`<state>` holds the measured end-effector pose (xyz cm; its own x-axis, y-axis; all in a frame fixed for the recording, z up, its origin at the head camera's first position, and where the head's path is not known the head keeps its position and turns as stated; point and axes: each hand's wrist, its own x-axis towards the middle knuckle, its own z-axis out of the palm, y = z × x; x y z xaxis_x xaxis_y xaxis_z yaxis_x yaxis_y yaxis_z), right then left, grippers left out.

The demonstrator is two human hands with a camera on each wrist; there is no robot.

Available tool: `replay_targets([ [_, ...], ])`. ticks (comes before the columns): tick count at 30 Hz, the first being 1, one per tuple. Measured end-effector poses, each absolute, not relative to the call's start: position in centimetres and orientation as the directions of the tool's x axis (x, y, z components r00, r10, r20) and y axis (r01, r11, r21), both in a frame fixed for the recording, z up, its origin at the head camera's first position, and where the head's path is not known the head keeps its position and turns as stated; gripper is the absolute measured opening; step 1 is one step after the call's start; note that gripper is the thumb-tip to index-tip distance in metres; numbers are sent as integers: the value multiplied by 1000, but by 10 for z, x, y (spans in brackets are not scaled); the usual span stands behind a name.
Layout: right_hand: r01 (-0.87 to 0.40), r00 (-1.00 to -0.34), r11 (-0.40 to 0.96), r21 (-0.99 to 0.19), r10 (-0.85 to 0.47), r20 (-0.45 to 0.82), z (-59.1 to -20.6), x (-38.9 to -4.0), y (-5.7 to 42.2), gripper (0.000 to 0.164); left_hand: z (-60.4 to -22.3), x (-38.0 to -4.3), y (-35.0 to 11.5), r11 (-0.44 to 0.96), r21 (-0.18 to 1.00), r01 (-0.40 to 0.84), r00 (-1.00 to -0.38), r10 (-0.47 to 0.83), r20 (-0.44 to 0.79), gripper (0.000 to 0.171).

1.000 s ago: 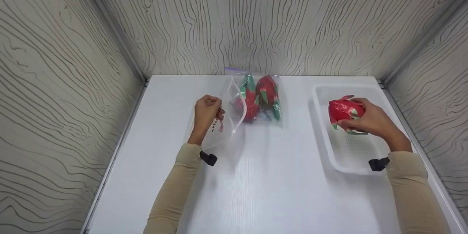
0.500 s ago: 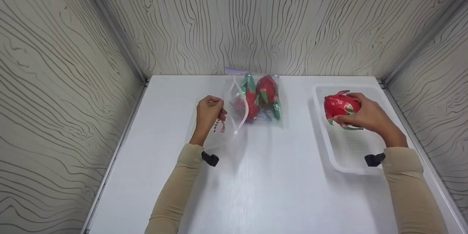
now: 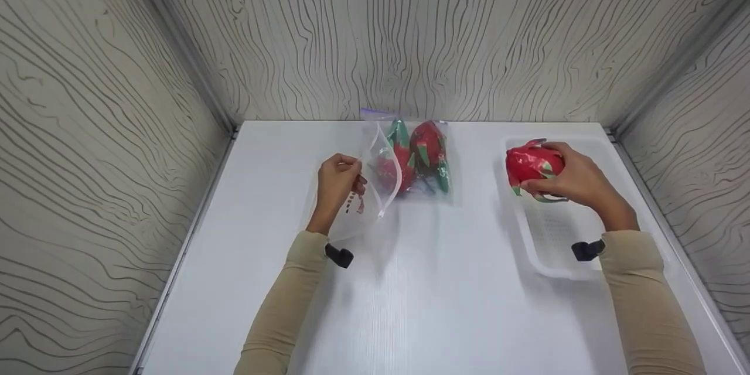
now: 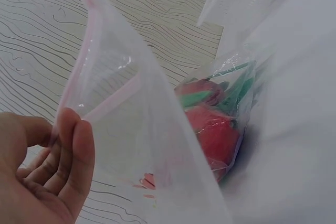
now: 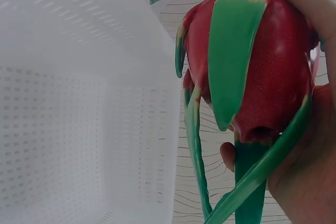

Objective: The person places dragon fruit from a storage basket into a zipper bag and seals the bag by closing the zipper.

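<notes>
My left hand pinches the edge of a clear zip bag, whose mouth gapes to the right. Red and dark marks are printed on this bag. Over the far left rim of a white perforated plastic basket, my right hand grips a red dragon fruit with green leafy scales. The right wrist view shows that fruit's underside beside the basket, with fingers behind it. Just behind the held bag lies another clear bag with two dragon fruits inside; the held bag's mouth partly overlaps it.
A white table lies under everything. Wood-grain patterned panels stand at the back and both sides, close behind the filled bag. The basket sits near the right panel.
My right hand has moved left and slightly farther away, carrying the dragon fruit from over the basket's middle to its left rim. The left hand has shifted slightly right with the bag.
</notes>
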<state>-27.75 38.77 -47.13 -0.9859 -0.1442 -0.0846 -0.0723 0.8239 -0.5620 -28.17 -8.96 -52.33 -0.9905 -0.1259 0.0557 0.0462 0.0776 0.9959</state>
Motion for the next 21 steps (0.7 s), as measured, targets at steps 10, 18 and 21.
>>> replay_targets([
  [10,-85,-985,820,-565,-155,-76,-462,-280,366,108,-520,-279,-83,79,996,27,-993,-116,36,10],
  [18,-115,-984,812,-572,-171,-45,-459,-282,353,107,-522,-278,-78,76,996,36,-994,-99,44,10],
  [21,-126,-984,805,-579,-177,-34,-458,-283,347,107,-522,-278,-76,71,997,33,-995,-88,40,11],
])
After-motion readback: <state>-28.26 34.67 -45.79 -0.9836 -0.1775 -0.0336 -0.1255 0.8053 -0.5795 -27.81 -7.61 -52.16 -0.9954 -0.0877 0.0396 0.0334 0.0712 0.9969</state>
